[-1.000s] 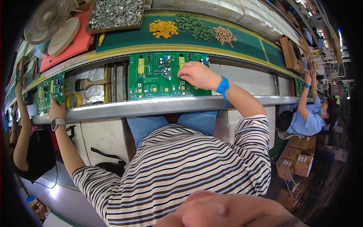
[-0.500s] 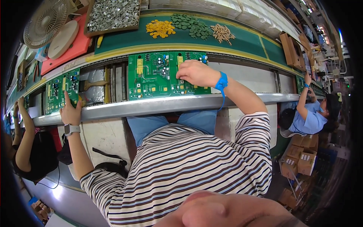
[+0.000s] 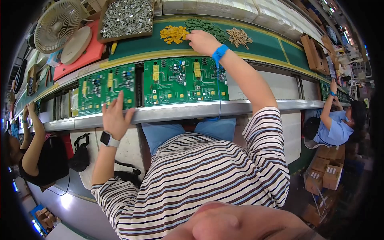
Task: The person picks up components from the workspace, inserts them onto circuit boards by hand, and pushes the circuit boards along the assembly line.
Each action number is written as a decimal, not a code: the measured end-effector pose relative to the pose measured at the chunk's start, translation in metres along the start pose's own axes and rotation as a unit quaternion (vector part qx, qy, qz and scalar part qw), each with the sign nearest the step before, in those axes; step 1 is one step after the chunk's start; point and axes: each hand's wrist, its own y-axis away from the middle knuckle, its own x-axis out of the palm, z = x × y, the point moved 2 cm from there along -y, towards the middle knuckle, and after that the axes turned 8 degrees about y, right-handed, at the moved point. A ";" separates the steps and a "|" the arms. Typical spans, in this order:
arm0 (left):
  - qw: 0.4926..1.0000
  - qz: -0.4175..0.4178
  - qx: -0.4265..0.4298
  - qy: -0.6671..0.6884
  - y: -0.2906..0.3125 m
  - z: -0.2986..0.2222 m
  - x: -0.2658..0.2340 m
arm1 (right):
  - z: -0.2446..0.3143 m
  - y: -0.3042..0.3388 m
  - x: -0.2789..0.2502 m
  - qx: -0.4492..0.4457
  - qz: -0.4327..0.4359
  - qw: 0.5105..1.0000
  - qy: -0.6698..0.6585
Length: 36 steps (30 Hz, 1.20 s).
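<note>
My left hand (image 3: 116, 121) rests with fingers spread on the near edge of a green circuit board (image 3: 99, 96) on the rail line. A second circuit board (image 3: 176, 92) lies just right of it, fitted with yellow blocks and small blue, black and white parts. Across the line, my right hand (image 3: 203, 41) reaches to the right edge of a pile of yellow disc-shaped components (image 3: 172, 35), fingertips pinched together there. Whatever the fingertips hold is hidden. Beside this hand lie green disc-shaped components (image 3: 214, 29) and a pile of small tan cylindrical parts (image 3: 239, 37).
A metal rail (image 3: 180, 108) borders the line's near side. At the back left are a box of small metal pieces (image 3: 127, 18) and a fan (image 3: 58, 25). A cardboard box (image 3: 312, 52) stands right. Co-workers sit at both ends; a blue cord hangs from my right wristband.
My right hand has moved from the right circuit board to the yellow pile. The left circuit board has slid right beside the other, with my left hand moving along on its edge.
</note>
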 end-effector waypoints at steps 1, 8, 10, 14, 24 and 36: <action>1.000 -0.001 0.000 -0.003 -0.002 -0.009 0.001 | -0.001 -0.004 0.005 -0.001 -0.002 1.000 -0.001; 0.995 0.032 0.087 0.027 -0.012 -0.049 0.000 | -0.006 -0.020 0.020 0.046 -0.025 0.997 0.064; 0.993 0.038 0.107 0.029 -0.013 -0.059 0.005 | -0.009 -0.019 0.021 0.061 -0.016 0.998 -0.001; 0.981 0.055 0.175 0.061 -0.027 -0.084 0.009 | -0.020 -0.015 0.023 0.064 0.020 0.997 -0.032; 0.986 -0.034 0.116 0.116 -0.215 -0.069 0.058 | -0.019 -0.030 0.021 0.112 0.159 0.975 -0.107; 0.993 0.082 0.059 0.065 -0.240 -0.065 0.061 | 0.046 -0.013 -0.004 0.039 0.027 0.989 -0.143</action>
